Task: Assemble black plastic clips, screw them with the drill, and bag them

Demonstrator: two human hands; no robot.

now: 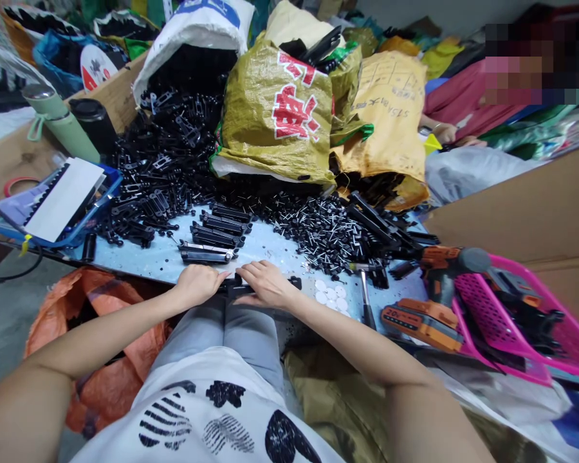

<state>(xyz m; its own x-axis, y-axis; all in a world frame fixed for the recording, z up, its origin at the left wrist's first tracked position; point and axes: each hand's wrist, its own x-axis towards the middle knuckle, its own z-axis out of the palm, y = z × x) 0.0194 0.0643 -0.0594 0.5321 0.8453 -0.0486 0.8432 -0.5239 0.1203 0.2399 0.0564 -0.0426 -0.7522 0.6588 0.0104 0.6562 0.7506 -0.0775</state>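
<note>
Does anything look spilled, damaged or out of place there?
Loose black parts trail from the open mouth of the white sack onto the blue bench, so they look spilled, though that may be deliberate. Nothing looks plainly damaged; the black piece between the left hand and right hand is partly covered.

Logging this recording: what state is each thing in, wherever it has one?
Left hand: closed, on the black plastic part
Right hand: gripping it
Black plastic part: held over the lap
Row of black parts: laid side by side
White sack: open, parts spilling out
Green bottle: lid on
Black tumbler: lid on
Hammer: lying down
Cordless drill: battery attached
Pink basket: open, holding parts
Orange sack: open
</note>
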